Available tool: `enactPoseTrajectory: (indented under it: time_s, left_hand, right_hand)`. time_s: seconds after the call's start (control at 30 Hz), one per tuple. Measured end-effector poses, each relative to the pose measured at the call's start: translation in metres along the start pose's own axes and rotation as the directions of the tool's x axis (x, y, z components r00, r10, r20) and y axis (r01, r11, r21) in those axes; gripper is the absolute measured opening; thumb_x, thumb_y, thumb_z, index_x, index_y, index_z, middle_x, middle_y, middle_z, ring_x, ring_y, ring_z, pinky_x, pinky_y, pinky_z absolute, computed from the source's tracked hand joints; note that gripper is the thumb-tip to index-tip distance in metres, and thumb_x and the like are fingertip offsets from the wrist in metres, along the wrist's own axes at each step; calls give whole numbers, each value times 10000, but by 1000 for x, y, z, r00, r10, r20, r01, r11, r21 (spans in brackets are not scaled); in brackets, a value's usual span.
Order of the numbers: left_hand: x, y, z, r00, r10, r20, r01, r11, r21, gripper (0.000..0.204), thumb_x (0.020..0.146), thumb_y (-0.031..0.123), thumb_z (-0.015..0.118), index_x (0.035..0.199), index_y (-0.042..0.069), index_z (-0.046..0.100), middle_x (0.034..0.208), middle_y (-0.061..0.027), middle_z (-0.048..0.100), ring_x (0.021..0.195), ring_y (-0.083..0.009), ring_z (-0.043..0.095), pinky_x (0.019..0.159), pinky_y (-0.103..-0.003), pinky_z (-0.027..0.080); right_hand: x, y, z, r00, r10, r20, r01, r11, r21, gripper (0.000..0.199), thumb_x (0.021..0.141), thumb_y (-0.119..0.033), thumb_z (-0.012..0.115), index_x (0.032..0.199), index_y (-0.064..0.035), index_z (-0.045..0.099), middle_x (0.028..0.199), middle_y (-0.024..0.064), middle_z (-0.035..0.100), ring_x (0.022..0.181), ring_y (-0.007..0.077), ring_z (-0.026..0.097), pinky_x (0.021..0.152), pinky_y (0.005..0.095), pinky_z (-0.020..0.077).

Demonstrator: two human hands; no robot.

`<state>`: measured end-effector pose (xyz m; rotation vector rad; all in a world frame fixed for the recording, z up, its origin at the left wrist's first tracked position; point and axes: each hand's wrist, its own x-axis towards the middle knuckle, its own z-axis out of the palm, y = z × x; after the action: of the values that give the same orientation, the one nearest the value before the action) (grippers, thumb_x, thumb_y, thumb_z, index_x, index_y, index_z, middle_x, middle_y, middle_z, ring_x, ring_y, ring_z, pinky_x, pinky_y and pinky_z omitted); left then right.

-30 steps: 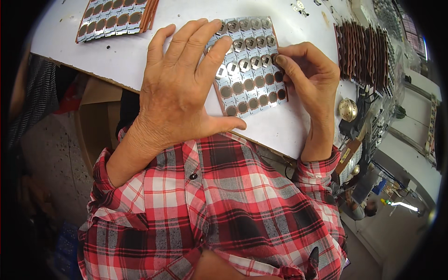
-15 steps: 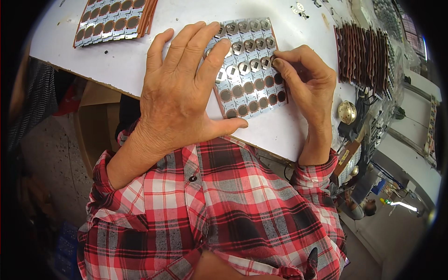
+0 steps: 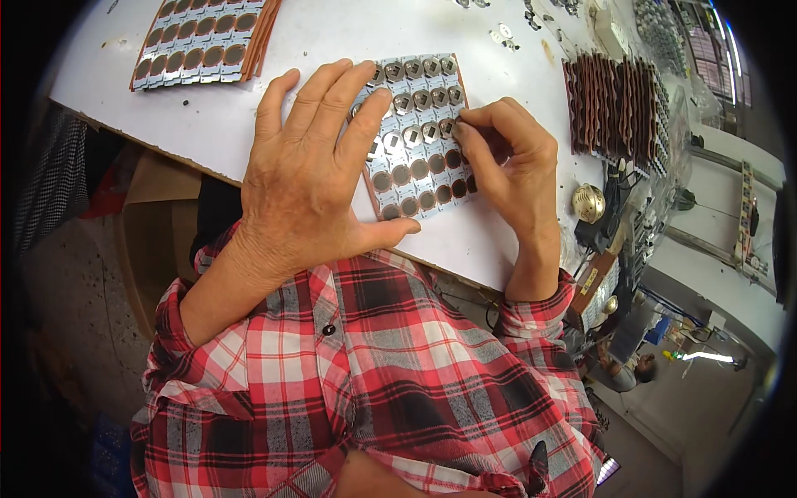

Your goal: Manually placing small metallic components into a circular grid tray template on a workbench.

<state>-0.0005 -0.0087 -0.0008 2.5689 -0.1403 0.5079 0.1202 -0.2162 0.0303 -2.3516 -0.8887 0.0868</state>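
Far stack: flat pile of brown-edged grid cards w/ round brown pads lay top left on white tabletop.
L hand: released, fingers spread, palm flat on card's left side.
Card: grey cardboard grid sheet w/ round cells sat table centre, between hands.
R hand: fingertips pinched at sheet's right edge; what they held, cannot tell.
Right: upright row of brown cards.

left hand hiding tray's left side, far tray stack cut off at top edge

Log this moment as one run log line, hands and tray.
left hand: flat on grid tray | right hand: fingertips pinching at tray's right edge | tray: upper cells hold metal pieces | surface: white table
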Motion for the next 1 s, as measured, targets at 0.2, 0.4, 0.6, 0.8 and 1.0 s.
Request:
enactPoseTrajectory:
  time_s: [0.2,0.4,0.6,0.8,1.0]
  left_hand:
    - [-1,0,4,999,-12,-50,13,1000,7,1069,516,534,947,1361,-12,585,1455,-227,540,1390,-395,489,1172,-572,332]
    - [-1,-1,7,994,-10,-109,8,1000,-15,1060,529,546,948,1348,-25,592,1447,-228,546,1378,-394,495,1159,-565,354]
    - [-2,-2,9,991,-28,-132,24,999,-32,1045,531,524,955,1352,-16,598,1442,-214,554,1379,-383,495,1165,-549,359]
    - [-3,-3,9,991,-28,-129,28,1000,-3,1027,538,500,959,1358,-5,600,1452,-206,555,1380,-371,500,1170,-524,368]
    - [-3,-3,10,988,-17,-152,20,1000,17,1021,536,480,964,1360,-2,602,1446,-207,563,1375,-375,507,1161,-524,377]
  right_hand:
    - [31,33,-5,993,71,-96,-63,994,84,188,944,-58,730,1120,7,744,861,34,719,693,42,596,577,211,471]
    - [79,63,-9,962,-247,-115,177,889,-422,246,908,-70,715,1154,-56,731,1037,95,710,679,184,626,660,300,504]
    - [51,41,-3,968,-227,-107,185,934,-305,98,900,-18,700,997,-7,697,893,88,704,641,170,600,619,300,484]
    - [-5,22,-15,964,266,-33,-263,962,67,155,966,-47,687,1108,-1,730,813,24,690,615,48,549,545,222,428]
    - [-25,30,-36,983,183,3,-179,954,241,213,950,0,712,1161,-12,738,859,-12,688,666,27,556,579,180,417]
